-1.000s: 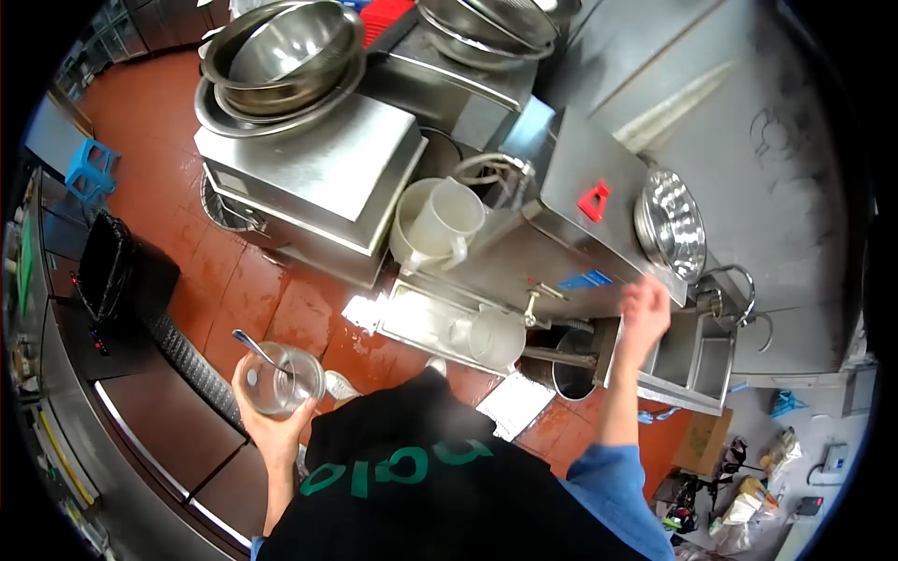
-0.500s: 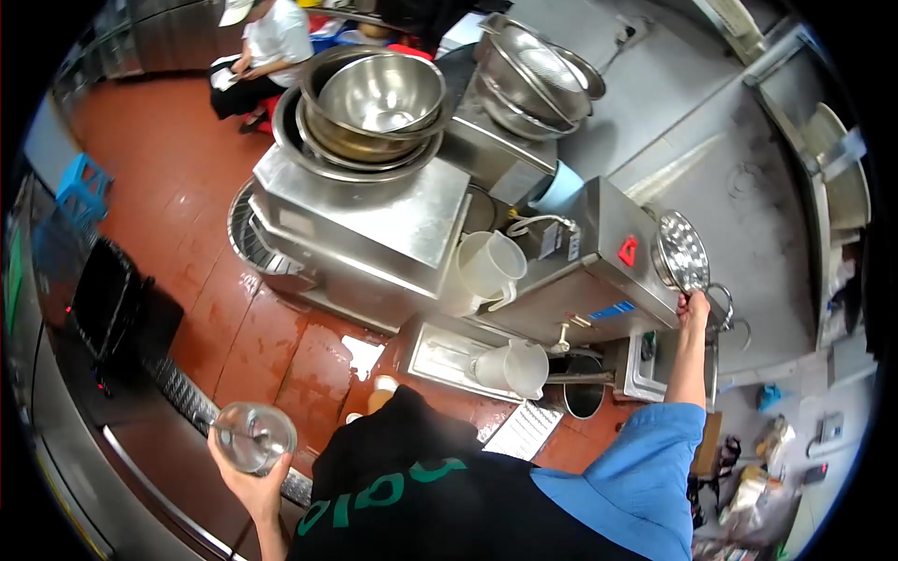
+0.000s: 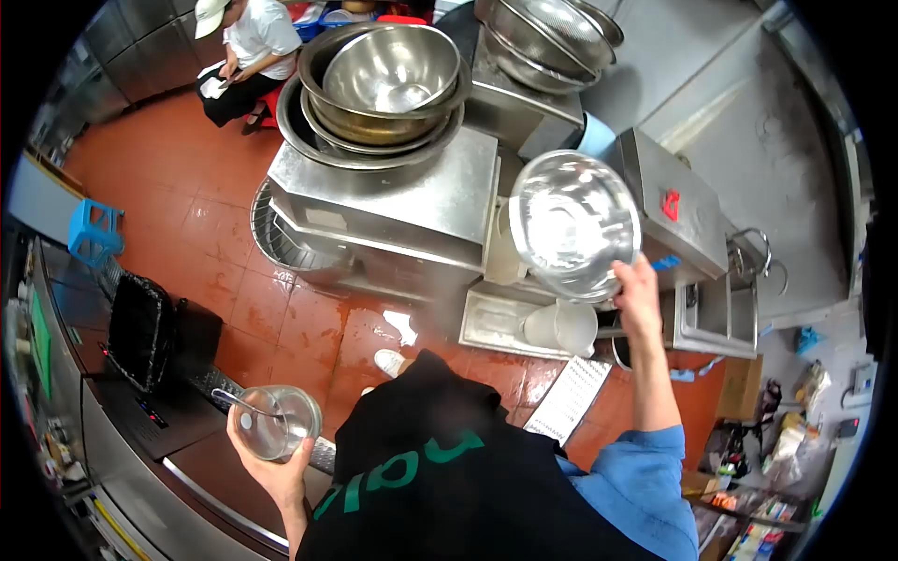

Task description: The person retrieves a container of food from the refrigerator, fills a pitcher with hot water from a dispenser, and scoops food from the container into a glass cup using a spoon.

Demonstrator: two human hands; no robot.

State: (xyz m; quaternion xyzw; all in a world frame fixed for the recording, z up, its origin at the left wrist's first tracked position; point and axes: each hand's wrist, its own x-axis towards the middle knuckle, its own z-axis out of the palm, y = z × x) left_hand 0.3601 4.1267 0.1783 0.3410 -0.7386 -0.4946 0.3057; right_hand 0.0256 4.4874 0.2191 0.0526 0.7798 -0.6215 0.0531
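Note:
My left hand (image 3: 273,472) is closed around a clear glass bowl (image 3: 297,409) at the lower left. A metal spoon (image 3: 227,396) leans in it, its handle sticking out over the rim. My right hand (image 3: 638,297) grips the rim of a shiny stainless steel bowl (image 3: 571,220), holding it in the air, tilted so that its inside faces me. No contents show in the steel bowl. Behind it, partly hidden, stands a steel cabinet with a red tag (image 3: 671,205).
Nested steel bowls (image 3: 393,70) sit on a steel machine (image 3: 393,210); strainers (image 3: 552,37) are stacked behind. A plastic jug (image 3: 561,327) stands in a low tray. A black-lined bin (image 3: 140,332) and blue stool (image 3: 95,232) are left. A seated person (image 3: 257,47) is at the back. The floor (image 3: 224,252) looks wet.
My right hand has brought the steel bowl from beside the wall and sink to the left and closer to me. My left hand, still holding the glass bowl, has shifted slightly right.

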